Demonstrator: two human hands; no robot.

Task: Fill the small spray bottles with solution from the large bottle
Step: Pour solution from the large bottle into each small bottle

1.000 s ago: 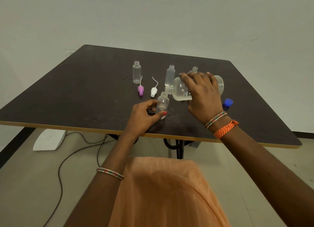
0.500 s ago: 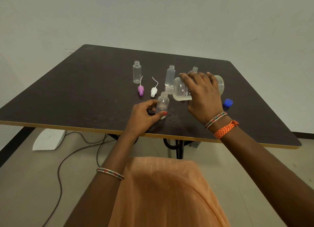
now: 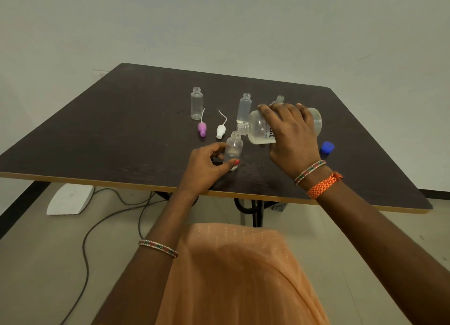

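Note:
My right hand [image 3: 289, 135] grips the large clear bottle [image 3: 260, 130], tipped on its side with its open neck over the mouth of a small clear bottle [image 3: 233, 148]. A little whitish liquid lies along the large bottle's lower side. My left hand [image 3: 207, 166] holds that small bottle upright on the table between thumb and fingers. Three more small open bottles stand behind: one at the left [image 3: 196, 103], one in the middle [image 3: 244, 108], and one [image 3: 279, 100] mostly hidden behind my right hand.
A purple spray cap [image 3: 202, 129] and a white spray cap [image 3: 220, 131], each with a thin tube, lie on the dark table [image 3: 121, 130]. The blue cap [image 3: 327, 147] sits to the right. Cables and a white object [image 3: 69, 199] lie on the floor.

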